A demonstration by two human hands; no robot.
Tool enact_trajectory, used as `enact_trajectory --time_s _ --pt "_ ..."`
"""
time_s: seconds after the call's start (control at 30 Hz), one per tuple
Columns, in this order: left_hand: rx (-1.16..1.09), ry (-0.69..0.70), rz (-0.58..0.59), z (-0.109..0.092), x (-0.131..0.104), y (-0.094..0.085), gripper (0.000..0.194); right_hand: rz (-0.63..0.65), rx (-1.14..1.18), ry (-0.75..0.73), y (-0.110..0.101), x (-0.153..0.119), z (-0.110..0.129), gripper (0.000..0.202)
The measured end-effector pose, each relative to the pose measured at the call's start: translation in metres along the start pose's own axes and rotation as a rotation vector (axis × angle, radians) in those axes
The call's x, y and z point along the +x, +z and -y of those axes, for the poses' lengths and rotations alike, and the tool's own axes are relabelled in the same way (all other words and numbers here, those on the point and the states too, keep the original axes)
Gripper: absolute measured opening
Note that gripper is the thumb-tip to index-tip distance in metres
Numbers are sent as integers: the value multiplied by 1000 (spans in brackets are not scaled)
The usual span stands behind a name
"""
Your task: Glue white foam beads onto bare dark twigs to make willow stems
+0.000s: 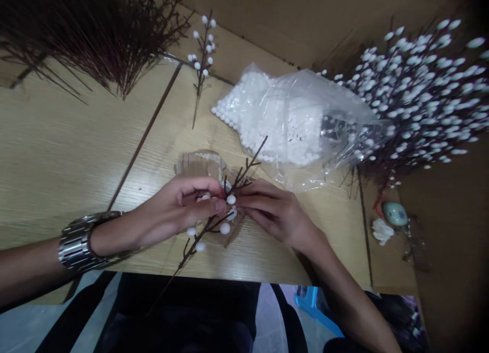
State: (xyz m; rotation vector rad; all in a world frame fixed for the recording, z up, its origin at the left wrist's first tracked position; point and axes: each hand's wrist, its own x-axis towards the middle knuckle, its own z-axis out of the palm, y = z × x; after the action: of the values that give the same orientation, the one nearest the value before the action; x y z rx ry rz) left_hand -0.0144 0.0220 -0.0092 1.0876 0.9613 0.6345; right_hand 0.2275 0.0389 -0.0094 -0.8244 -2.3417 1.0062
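A dark brown artificial twig [194, 244] slants across the middle of my view, with several white foam berries on its lower side shoots and bare shoots at its upper end. My left hand [171, 210], with a metal watch on its wrist, pinches the twig's stem between thumb and forefinger. From the other side my right hand [280, 210] has its fingertips together at a white berry [231, 199] against the stem. Under both hands lies a piece of cardboard [200, 164] with whitish smears; my hands hide part of it.
A clear plastic bag [301, 118] spills white foam berries. Behind it to the right stands a bunch of berried twigs [420, 98]. Bare twigs [95, 37] are heaped at the back left. One berried twig [200, 68] lies between. A small pale green object [395, 214] sits at right.
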Motion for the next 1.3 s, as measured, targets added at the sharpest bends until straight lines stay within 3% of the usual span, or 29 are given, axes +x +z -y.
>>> enact_trajectory --time_s 0.3,0.5,0.67,0.83,1.03,1.3 --pt "40 -41 15 -2 -2 -1 23 -234 479 359 -2 -2 1 9" --pt "-3 -11 -20 2 -2 2 25 -324 779 447 1 -10 -2 8" --pt "-22 5 5 4 -3 3 24 -352 842 442 4 -10 4 8" --pt "-2 24 38 4 -3 0 25 -307 638 358 4 -8 11 11" --pt "18 50 72 1 -1 -3 18 2 122 101 3 -1 8 22" --pt "-37 46 92 8 0 -5 12 10 -1 13 8 1 0 19"
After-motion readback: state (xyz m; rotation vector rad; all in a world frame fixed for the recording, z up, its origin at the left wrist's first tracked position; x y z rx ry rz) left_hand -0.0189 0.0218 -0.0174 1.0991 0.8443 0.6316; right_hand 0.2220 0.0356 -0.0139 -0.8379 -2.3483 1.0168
